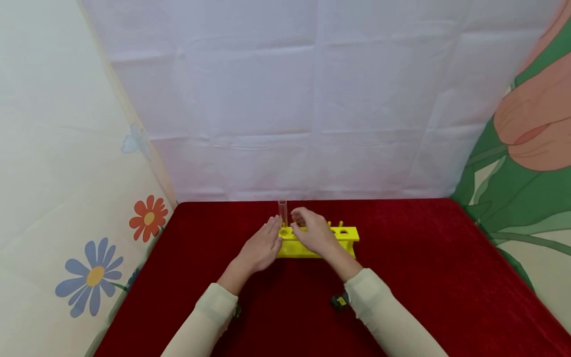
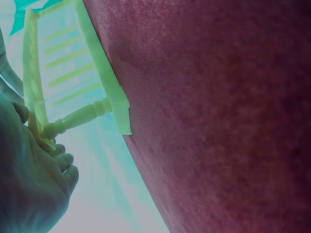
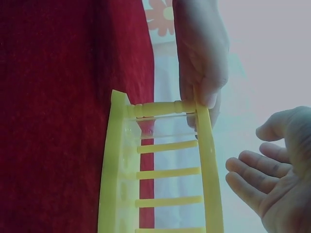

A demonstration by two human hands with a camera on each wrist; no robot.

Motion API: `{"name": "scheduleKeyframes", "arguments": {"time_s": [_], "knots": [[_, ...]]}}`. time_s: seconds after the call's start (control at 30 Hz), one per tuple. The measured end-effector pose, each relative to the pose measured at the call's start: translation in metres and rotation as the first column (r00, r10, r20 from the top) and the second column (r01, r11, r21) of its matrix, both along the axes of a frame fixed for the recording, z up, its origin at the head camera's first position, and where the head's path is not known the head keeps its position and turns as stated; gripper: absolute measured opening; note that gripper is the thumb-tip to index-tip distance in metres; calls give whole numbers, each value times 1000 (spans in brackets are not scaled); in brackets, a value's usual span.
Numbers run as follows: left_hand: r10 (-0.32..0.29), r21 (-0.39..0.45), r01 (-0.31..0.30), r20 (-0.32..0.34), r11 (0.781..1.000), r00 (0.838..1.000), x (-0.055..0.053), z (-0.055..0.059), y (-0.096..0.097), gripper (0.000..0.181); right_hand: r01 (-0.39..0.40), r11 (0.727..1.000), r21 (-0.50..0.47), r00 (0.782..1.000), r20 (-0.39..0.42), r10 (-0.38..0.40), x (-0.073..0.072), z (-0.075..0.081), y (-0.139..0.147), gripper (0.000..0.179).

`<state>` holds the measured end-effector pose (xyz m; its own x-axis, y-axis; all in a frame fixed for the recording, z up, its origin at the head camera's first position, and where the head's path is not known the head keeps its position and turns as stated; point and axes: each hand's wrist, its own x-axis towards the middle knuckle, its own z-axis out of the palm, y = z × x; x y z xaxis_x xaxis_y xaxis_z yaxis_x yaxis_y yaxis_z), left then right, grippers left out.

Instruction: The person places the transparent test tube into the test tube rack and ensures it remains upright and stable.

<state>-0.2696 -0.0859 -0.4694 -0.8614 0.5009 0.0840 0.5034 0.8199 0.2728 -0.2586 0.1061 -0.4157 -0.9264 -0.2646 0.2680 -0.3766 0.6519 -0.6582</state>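
A yellow test tube rack (image 1: 357,233) stands on the red cloth, with round holes in its top board and several pegs at the back. A clear test tube (image 1: 283,210) stands upright in the leftmost hole; its lower part (image 3: 167,127) shows between the boards in the right wrist view. At the rack's left end, my left hand (image 1: 260,246) holds the top board, thumb at its near corner and fingers stretched along the end. My right hand (image 1: 315,233) hovers over the rack beside the tube, holding nothing. In the right wrist view its fingers (image 3: 252,177) are spread and slightly bent.
Red cloth (image 1: 415,277) covers the table. Behind it hangs a creased white sheet (image 1: 276,99). Flower-printed panels (image 1: 93,275) flank both sides. A small black device (image 1: 341,301) with a yellow mark sits at my right wrist.
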Motion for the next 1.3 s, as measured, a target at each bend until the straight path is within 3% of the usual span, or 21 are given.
{"name": "scheduleKeyframes", "arguments": {"time_s": [1.3], "knots": [[-1,-1,1,16,1000,1000,0,-2,-1,60,49,998,32,998,-49,-47,8,1,52,42]]}}
